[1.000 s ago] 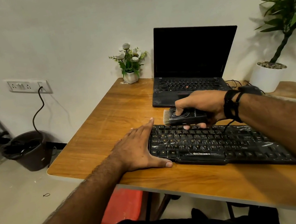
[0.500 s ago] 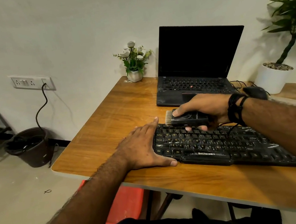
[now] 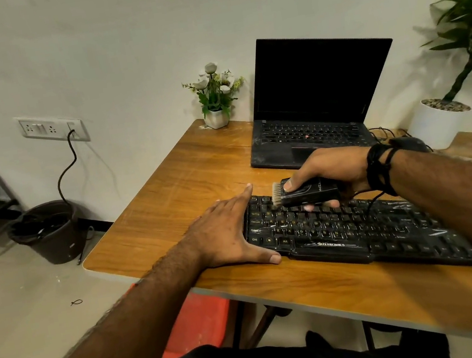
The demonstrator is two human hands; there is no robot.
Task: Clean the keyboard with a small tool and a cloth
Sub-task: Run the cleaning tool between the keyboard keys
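While a lined bin (image 3: 48, 231) stands on the floor, the black keyboard (image 3: 360, 227) lies slantwise across the desk (image 3: 169, 195). Left hand (image 3: 228, 235), fingers straight, braces its left end; right hand (image 3: 332, 171) clamps a brush (image 3: 305, 192), bristles pointing left. Lettering unreadable.

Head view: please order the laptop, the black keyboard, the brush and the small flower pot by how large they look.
1. and 2. keyboard and laptop: alike in apparent extent; the keyboard lies nearer the camera, so unsure.
3. brush, held by the right hand.
4. flower pot, farthest away.
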